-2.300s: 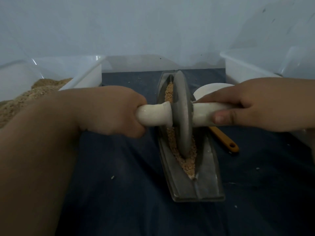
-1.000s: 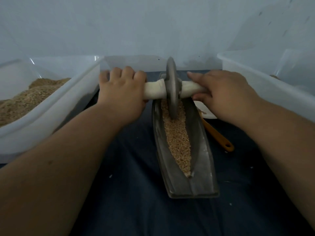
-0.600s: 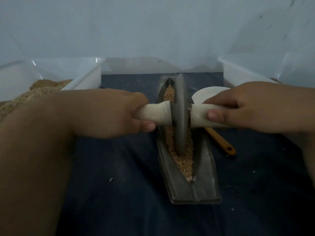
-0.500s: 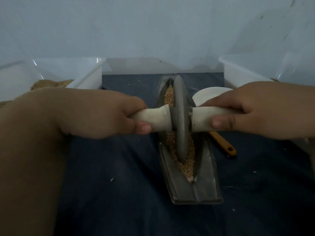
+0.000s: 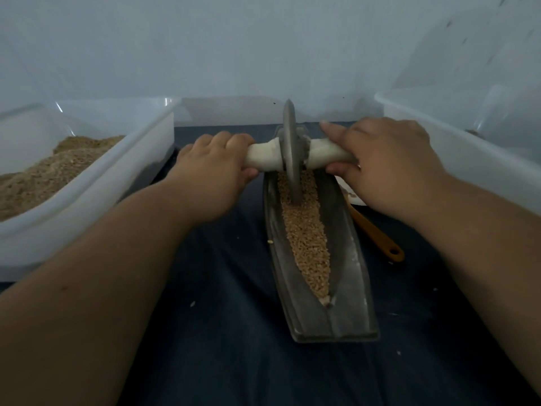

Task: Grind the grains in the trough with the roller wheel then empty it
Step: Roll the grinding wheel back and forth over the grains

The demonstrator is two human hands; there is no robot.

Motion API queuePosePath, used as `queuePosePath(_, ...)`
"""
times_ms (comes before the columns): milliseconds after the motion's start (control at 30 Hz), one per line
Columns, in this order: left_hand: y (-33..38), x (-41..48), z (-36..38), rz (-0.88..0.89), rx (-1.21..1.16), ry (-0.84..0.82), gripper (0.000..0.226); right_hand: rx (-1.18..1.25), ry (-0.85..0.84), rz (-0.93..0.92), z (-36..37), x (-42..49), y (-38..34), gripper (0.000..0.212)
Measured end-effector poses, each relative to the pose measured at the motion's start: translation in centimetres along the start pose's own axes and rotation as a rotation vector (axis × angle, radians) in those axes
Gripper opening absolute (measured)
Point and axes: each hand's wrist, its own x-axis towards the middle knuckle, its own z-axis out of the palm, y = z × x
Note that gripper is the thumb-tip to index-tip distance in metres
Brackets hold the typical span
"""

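Note:
A long grey metal trough (image 5: pixel 348 291) lies lengthwise on the dark cloth, pointing away from me. Tan grains (image 5: pixel 307 238) fill its groove. The grey roller wheel (image 5: pixel 291 153) stands upright in the groove at the far end, its rim down in the grains. A white axle handle runs through it. My left hand (image 5: pixel 215 165) grips the left end of the handle. My right hand (image 5: pixel 380 159) grips the right end, thumb underneath. Both arms are stretched forward.
A clear plastic bin (image 5: pixel 123 171) with ground brown meal (image 5: pixel 44 174) stands at the left. Another clear bin (image 5: pixel 468 148) stands at the right. An orange-handled scoop (image 5: pixel 377 235) lies right of the trough, its white bowl mostly hidden by my right hand. A few grains dot the dark cloth (image 5: pixel 234 332).
Half a second ago the wheel was near the trough's middle, close to me; it has rolled away to the far end, both hands still gripping the handle.

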Motion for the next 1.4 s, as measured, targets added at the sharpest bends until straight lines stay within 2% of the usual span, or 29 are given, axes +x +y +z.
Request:
queuePosePath(67,-0.6,-0.2,-1.0,0.04,-0.07,-0.115,0.039,-0.017,-0.056,-0.019,-1.2,-0.1,-0.1,0.069)
queuePosePath(167,-0.4,-1.0,-3.0,0.076,-0.143,-0.31,0.031,0.035,-0.249,-0.044,-3.7,-0.9,0.0,0.076)
queuePosePath(267,0.2,-2.1,-5.3,0.083,-0.179,-0.456,0.05,0.175,-0.463,-0.089,-6.3,-2.0,0.3,0.079)
queuePosePath(333,0.5,-2.8,-6.3,0.085,-0.22,-0.509,0.061,0.254,-0.527,-0.115,-7.3,-2.4,0.4,0.067)
queuePosePath(467,0.4,-2.5,-6.0,0.077,-0.266,-0.487,0.055,0.304,-0.553,-0.103,-6.7,-2.2,0.6,0.066)
queuePosePath(533,0.4,-2.1,-5.3,0.066,-0.249,-0.437,0.054,0.285,-0.449,-0.083,-5.3,-1.9,0.5,0.066)
queuePosePath(600,0.3,-1.6,-4.1,0.032,-0.201,-0.33,0.048,0.219,-0.266,-0.064,-3.3,-1.6,0.5,0.063)
queuePosePath(700,0.6,-0.5,-2.0,-0.005,-0.025,-0.069,0.035,0.031,-0.04,-0.045,-0.6,-0.6,0.5,0.061)
queuePosePath(800,1.0,0.3,-0.7,-0.03,0.071,0.084,0.032,0.017,0.043,0.009,1.0,0.1,0.3,0.058)
queuePosePath(867,0.7,0.5,-0.4,-0.007,0.084,0.125,0.034,0.034,0.045,0.023,1.3,0.2,0.3,0.059)
queuePosePath(967,-0.1,0.3,-0.9,0.07,-0.012,0.041,0.037,0.043,-0.036,0.023,0.1,0.0,0.2,0.063)
queuePosePath(1100,-0.3,-0.9,-3.6,0.075,-0.111,-0.283,0.032,0.105,-0.317,-0.018,-3.9,-0.9,0.0,0.074)
queuePosePath(1167,0.0,-2.0,-5.0,0.091,-0.076,-0.403,0.029,0.172,-0.441,-0.061,-5.9,-1.9,-0.3,0.076)
queuePosePath(1300,1.0,-3.0,-5.4,0.157,0.052,-0.379,0.023,0.222,-0.51,-0.085,-7.5,-2.9,-1.0,0.08)
queuePosePath(1400,0.8,-2.2,-4.3,0.11,0.046,-0.364,0.021,0.212,-0.465,-0.068,-6.5,-2.2,-0.9,0.087)
